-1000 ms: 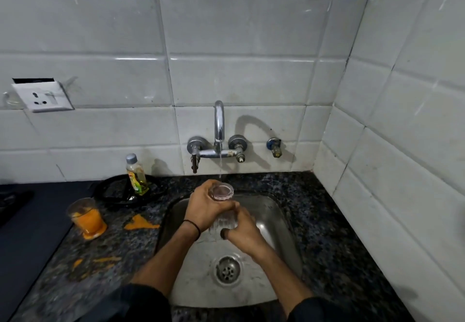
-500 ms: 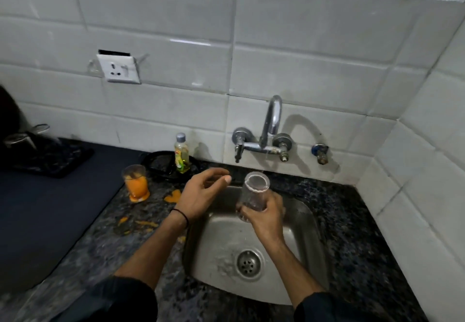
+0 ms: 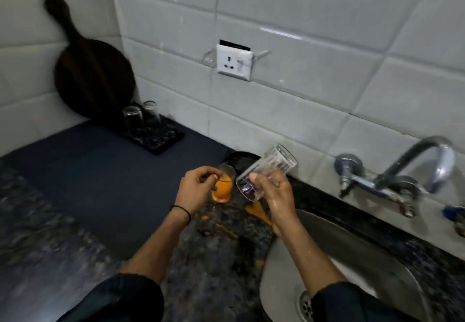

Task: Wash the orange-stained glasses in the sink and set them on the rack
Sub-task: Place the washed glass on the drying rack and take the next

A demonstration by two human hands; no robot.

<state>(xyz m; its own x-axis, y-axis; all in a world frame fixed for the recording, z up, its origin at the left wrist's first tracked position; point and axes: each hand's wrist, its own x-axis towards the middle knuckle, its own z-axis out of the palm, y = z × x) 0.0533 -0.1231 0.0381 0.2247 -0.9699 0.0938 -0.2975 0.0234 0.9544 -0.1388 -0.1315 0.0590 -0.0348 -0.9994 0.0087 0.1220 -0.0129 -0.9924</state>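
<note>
My right hand (image 3: 275, 193) grips a clear washed glass (image 3: 266, 173), tilted with its mouth up and to the right, over the counter just left of the sink (image 3: 357, 253). My left hand (image 3: 197, 188) hovers at the left side of an orange-stained glass (image 3: 222, 187) that stands on the counter; its fingers are loosely curled and do not wrap the glass. At the back left a black rack tray (image 3: 161, 140) carries two upturned clear glasses (image 3: 134, 117).
Orange spill (image 3: 256, 212) lies on the speckled counter between the stained glass and the sink. A dark mat (image 3: 100, 178) covers the counter up to the rack. A round dark board (image 3: 93, 77) leans on the wall. The tap (image 3: 425, 168) juts out at right.
The view has swung left. My right hand carried the clear glass out of the sink toward the left and tilted it. My left hand moved left to the orange glass.
</note>
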